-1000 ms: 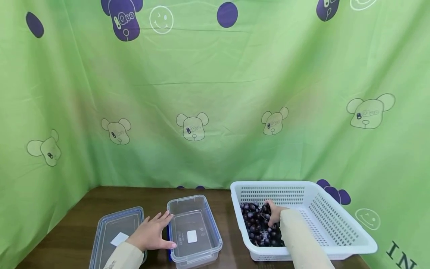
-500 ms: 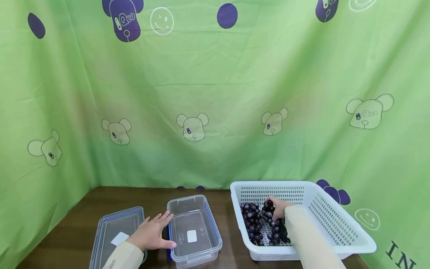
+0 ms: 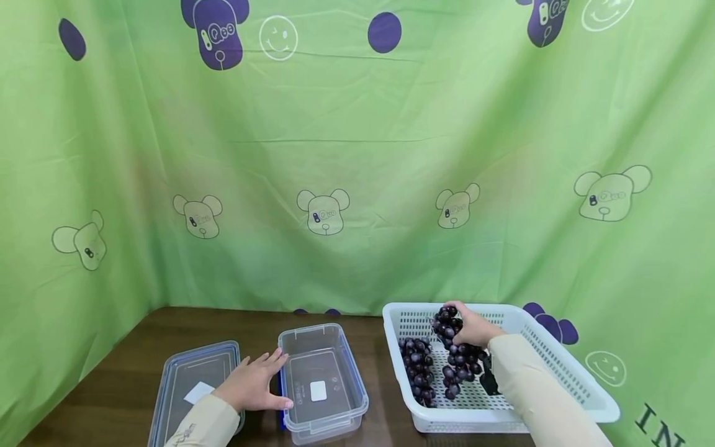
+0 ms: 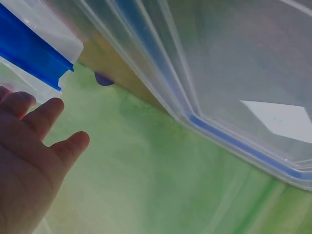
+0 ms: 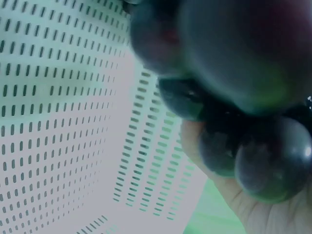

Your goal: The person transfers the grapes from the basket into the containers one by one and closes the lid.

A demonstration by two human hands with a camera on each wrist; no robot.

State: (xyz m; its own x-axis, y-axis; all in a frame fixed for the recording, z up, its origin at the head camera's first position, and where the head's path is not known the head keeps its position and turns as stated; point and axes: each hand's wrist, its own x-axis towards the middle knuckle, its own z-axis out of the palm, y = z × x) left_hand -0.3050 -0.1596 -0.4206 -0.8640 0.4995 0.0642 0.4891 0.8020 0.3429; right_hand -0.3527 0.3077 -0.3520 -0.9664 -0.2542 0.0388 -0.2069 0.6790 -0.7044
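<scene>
Gripping a bunch of dark grapes (image 3: 454,354) at its top, the right hand (image 3: 472,329) has lifted it higher than half a second ago; now it hangs above the floor of the white basket (image 3: 558,379), near the back wall. A second bunch (image 3: 418,367) lies in the basket, just beside. The left hand (image 3: 252,385) stays flat, fingers relaxed, touching the left wall of the clear container (image 3: 321,385). Its lid (image 3: 190,388) lies on the wooden table (image 3: 128,366), left of this hand.
</scene>
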